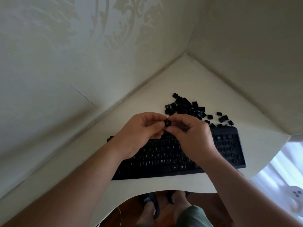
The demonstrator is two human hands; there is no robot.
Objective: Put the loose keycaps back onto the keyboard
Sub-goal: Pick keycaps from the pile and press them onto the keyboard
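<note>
A black keyboard (pixel 164 163) lies on the white desk (pixel 164 184). Its letter rows carry caps, while the numpad at the right shows several bare sockets. Above its top rows, my left hand (pixel 139 133) and my right hand (pixel 191 138) meet and together pinch one black keycap (pixel 167 123) between fingertips, its printed face toward me. A heap of loose black keycaps (pixel 188 107) lies on the desk behind the keyboard, to the right of my hands. My hands hide part of the upper key rows.
The desk sits in a corner, with walls close at the left and at the back right. A few stray keycaps (pixel 223 118) lie by the keyboard's top right corner. Below the desk edge my feet in sandals (pixel 150 205) stand on a brown floor.
</note>
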